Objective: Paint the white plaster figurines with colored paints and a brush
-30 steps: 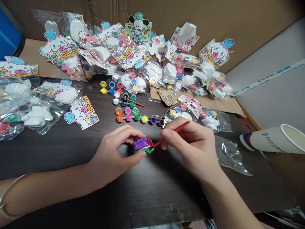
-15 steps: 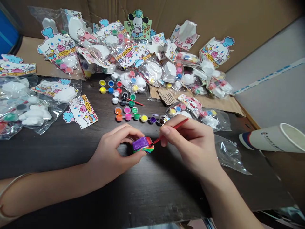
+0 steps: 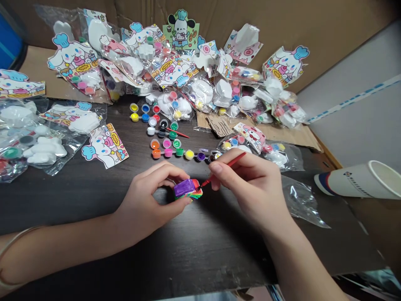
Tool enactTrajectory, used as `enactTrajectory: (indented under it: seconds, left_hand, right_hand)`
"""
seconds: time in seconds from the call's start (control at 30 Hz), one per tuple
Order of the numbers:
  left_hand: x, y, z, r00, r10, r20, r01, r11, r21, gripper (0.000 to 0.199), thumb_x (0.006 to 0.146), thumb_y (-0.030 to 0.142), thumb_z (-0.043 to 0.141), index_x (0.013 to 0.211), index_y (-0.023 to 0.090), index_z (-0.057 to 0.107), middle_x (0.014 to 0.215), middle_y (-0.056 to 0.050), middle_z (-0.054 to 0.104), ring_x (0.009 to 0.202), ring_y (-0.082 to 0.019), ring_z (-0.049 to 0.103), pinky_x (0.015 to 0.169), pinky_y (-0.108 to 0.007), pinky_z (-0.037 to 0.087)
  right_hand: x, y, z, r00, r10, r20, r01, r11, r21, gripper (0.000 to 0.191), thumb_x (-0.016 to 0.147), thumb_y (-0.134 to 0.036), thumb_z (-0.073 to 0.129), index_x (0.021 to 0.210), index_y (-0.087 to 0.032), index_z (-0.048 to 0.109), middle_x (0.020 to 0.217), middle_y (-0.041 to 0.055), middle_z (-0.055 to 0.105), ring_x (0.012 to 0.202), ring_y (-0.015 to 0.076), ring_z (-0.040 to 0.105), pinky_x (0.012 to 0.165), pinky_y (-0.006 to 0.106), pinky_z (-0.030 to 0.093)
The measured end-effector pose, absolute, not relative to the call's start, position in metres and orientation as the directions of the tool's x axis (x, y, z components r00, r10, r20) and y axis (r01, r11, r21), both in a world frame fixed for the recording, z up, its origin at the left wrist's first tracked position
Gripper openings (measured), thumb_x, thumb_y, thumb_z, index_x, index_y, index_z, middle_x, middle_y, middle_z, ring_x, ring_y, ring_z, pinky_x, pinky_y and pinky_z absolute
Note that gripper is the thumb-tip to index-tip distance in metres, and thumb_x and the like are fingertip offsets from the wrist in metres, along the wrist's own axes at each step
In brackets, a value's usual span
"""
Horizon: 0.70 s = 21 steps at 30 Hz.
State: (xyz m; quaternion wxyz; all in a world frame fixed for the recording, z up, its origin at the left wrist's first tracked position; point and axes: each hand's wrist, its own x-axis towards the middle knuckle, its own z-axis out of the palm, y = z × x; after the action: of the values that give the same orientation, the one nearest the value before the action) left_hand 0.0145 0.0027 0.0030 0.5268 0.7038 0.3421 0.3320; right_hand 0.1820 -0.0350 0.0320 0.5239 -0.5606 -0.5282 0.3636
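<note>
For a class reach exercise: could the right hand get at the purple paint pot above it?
Probably yes. The right hand, holding a red paintbrush, sits below and right of the purple paint pot, with only dark tabletop between them; the brush occupies its fingers.

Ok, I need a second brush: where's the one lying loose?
In the head view, the red paintbrush lies on the dark table, just right of the green paint pot.

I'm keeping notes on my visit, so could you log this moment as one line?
left hand: holds purple-topped striped block | right hand: holds red paintbrush, tip at block
</note>
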Motion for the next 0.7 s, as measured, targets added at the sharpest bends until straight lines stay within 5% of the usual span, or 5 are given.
enactTrajectory:
  seconds: [0.7]
  left_hand:
    - [0.0132,0.0031,0.0031,0.551,0.823,0.137,0.173,-0.273,0.946,0.015,0.069,0.009,0.062,0.078,0.020,0.060,0.080,0.001,0.064,0.074,-0.012,0.062,0.069,-0.024,0.052]
  right_hand:
    - [0.1778,-0.0356,0.0310,0.208,0.965,0.160,0.274,0.100,-0.956,0.035,0.074,-0.044,0.072,0.056,-0.019,0.054,0.045,-0.0040,0.053,0.040,0.0083,0.048,0.039,0.021,0.038]
